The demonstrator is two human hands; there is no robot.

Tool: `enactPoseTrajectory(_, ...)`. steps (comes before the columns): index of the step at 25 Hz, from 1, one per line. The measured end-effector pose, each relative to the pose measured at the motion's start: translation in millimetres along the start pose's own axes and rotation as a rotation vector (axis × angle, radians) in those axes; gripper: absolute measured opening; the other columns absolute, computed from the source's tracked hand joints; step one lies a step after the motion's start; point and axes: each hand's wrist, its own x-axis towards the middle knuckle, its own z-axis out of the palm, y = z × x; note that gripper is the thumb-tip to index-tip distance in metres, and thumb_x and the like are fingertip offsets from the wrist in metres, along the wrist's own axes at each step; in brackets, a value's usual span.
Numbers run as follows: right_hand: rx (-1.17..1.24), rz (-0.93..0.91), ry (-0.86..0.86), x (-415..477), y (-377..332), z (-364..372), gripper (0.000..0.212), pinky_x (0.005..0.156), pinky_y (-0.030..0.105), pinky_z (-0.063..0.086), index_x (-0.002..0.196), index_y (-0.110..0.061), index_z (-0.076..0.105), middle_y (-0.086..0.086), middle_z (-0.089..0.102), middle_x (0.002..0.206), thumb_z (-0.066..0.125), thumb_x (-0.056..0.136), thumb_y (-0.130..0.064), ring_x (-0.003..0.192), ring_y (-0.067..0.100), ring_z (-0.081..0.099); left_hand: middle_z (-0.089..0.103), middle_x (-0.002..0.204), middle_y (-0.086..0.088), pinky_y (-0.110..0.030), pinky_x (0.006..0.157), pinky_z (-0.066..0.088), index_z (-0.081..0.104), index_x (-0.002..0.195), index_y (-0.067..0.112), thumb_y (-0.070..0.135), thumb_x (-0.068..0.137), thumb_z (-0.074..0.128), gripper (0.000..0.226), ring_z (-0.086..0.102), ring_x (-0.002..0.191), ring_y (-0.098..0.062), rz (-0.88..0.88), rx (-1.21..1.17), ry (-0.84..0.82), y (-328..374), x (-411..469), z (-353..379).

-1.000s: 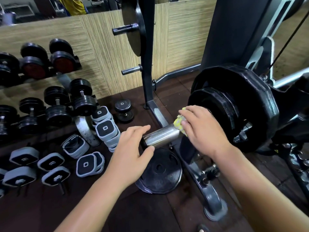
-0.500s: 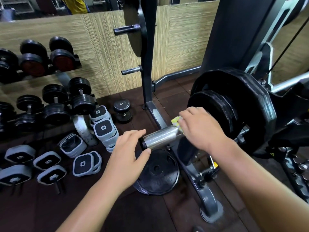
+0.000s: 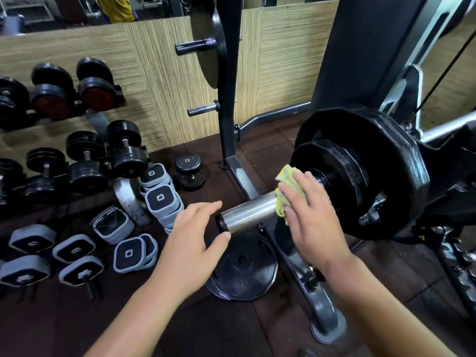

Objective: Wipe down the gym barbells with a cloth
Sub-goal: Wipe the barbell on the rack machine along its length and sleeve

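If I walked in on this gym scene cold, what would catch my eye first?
Probably the right hand pressing a yellow cloth against the shiny barbell sleeve at centre, with the left hand cupped open at the sleeve's end. Just right of that sit the big black weight plates loaded on the bar. At left, black dumbbells fill a rack, with grey-edged square weights on the floor below.

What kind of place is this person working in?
Almost certainly a gym's weights area: dumbbells sit on a rack, a loaded barbell sleeve carries black plates, and another plate lies on the dark floor.
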Motion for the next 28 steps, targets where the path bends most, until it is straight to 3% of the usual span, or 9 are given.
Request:
enactPoseTrajectory(3,0.045,0.028,0.041,-6,-27,12,0.045,0.116,0.057,0.028,0.140,-0.009,0.054,0.017,0.034,0.158,0.053,0.095,-0.013,0.150,0.037,0.022,0.037,0.133,0.031,-0.022,0.100,0.031,0.041,0.140,0.039,0.038,0.090,0.059,0.053,0.021,0.126,0.021,-0.009,0.001,-0.007,1,0,0)
enactPoseTrajectory(8,0.093,-0.265,-0.085,-15,-51,26,0.054,0.115,0.056,0.031,0.145,-0.018,0.048,0.014,0.032,0.160,0.060,0.093,-0.009,0.152,0.033,0.020,0.038,0.131,0.030,-0.016,0.096,0.030,0.043,0.139,0.039,0.037,0.090,0.061,0.053,0.024,0.125,0.018,-0.010,0.002,0.010,7,-2,3)
enactPoseTrajectory(11,0.087,-0.162,-0.047,-10,-4,11,0.061,0.116,0.055,0.031,0.145,-0.014,0.049,0.017,0.032,0.159,0.060,0.087,0.001,0.150,0.037,0.024,0.034,0.131,0.035,-0.023,0.092,0.038,0.040,0.139,0.042,0.039,0.091,0.059,0.052,0.027,0.126,0.014,-0.025,0.014,0.000,12,-7,5)
enactPoseTrajectory(13,0.041,-0.037,-0.011,-8,18,-2,0.066,0.117,0.055,0.032,0.145,-0.009,0.048,0.020,0.033,0.158,0.062,0.082,0.008,0.148,0.039,0.027,0.033,0.131,0.036,-0.024,0.096,0.036,0.041,0.139,0.042,0.039,0.091,0.059,0.052,0.024,0.126,0.017,-0.051,0.022,0.025,16,-12,7)
enactPoseTrajectory(18,0.054,-0.035,0.056,-1,19,-19,0.053,0.101,0.041,0.049,0.127,-0.006,0.065,0.014,0.056,0.136,0.064,0.078,0.013,0.124,0.035,0.050,0.036,0.130,0.036,-0.014,0.099,0.028,0.044,0.139,0.040,0.036,0.091,0.061,0.051,0.028,0.128,0.011,-0.130,0.014,0.123,34,-24,14)
enactPoseTrajectory(23,0.217,-0.075,0.071,14,17,-41,0.044,0.101,0.021,0.042,0.126,-0.012,0.066,0.001,0.065,0.124,0.057,0.086,0.005,0.112,0.022,0.058,0.039,0.127,0.034,0.001,0.095,0.020,0.047,0.137,0.039,0.032,0.090,0.063,0.050,0.026,0.122,0.021,-0.204,0.023,0.229,46,-32,17)
enactPoseTrajectory(26,0.304,-0.138,0.063,23,2,-53,0.042,0.103,0.019,0.041,0.126,-0.014,0.066,-0.002,0.065,0.123,0.053,0.089,0.001,0.113,0.019,0.061,0.043,0.130,0.027,-0.015,0.103,0.028,0.047,0.136,0.038,0.033,0.089,0.063,0.050,0.029,0.127,0.014,-0.234,0.026,0.282,53,-42,18)
enactPoseTrajectory(28,0.359,-0.178,0.042,30,-10,-59,0.044,0.103,0.012,0.037,0.126,-0.014,0.066,-0.003,0.065,0.122,0.056,0.088,0.005,0.113,0.018,0.060,0.043,0.132,0.027,-0.023,0.100,0.036,0.047,0.137,0.038,0.034,0.089,0.063,0.050,0.029,0.127,0.013,-0.256,0.027,0.325,57,-49,16)
